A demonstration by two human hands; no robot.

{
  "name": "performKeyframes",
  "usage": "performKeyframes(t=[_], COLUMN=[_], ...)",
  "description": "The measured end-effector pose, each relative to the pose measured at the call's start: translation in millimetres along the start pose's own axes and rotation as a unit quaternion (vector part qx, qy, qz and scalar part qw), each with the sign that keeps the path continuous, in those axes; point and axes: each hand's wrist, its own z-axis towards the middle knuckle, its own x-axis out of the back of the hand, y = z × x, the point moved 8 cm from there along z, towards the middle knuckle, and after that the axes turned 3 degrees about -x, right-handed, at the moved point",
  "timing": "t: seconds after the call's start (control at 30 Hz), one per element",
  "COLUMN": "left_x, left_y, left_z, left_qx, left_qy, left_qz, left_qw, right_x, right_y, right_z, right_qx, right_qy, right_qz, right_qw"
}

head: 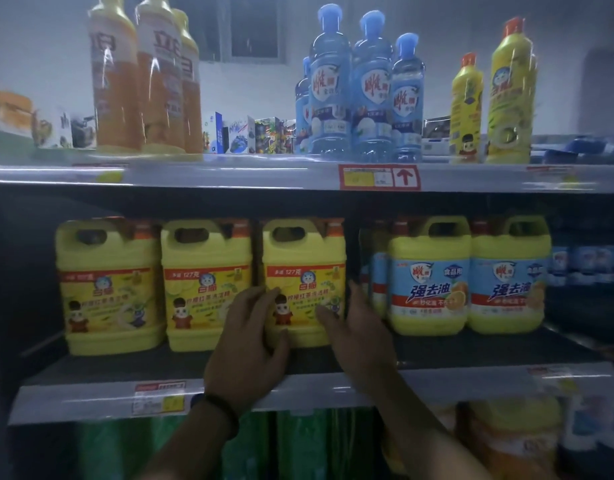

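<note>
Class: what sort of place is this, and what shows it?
Probably a shop aisle: price tags on the shelf edge, rows of matching jugs, blue bottles above. The left hand and right hand grip one yellow jug.

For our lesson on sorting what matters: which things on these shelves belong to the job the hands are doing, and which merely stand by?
In the job: left hand, right hand, the yellow jug they hold by its sides.
Standing by: neighbouring yellow jugs to its left, blue-labelled jugs, blue bottles, orange bottles, tall yellow bottles.
</note>
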Motion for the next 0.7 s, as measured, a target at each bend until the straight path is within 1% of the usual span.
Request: performKeyframes(t=[0.07,0.13,0.2,0.3,0.4,0.5,0.6,0.7], left_x=[0,-1,-1,-3,-4,-5,-5,-3], left_y=[-2,-3,-2,-2,-1,1,4,7], left_z=[-1,-1,-2,-1,1,3,3,5], left_qx=[0.004,0.009,0.015,0.020,0.013,0.017,0.018,0.022], left_qy=[-0.006,-0.013,-0.021,-0.035,-0.050,-0.078,-0.096,-0.096], left_qz=[-0.003,0.002,0.001,-0.010,0.026,0.020,-0.025,-0.055], left_qw=[1.000,1.000,1.000,0.999,0.998,0.997,0.995,0.994], right_x=[-4,-3,-1,16,31,32,31,28], right_y=[5,11,13,-3,-13,-15,-19,-26], right_z=[3,7,8,-3,-13,-19,-25,-28], right_qx=[-0.001,-0.012,-0.001,0.063,0.136,0.195,0.241,0.284], right_qy=[-0.012,-0.002,0.010,0.061,0.101,0.092,0.080,0.056], right_qz=[0.026,0.067,0.080,0.111,0.190,0.221,0.199,0.176], right_qw=[1.000,0.998,0.997,0.990,0.967,0.951,0.947,0.941])
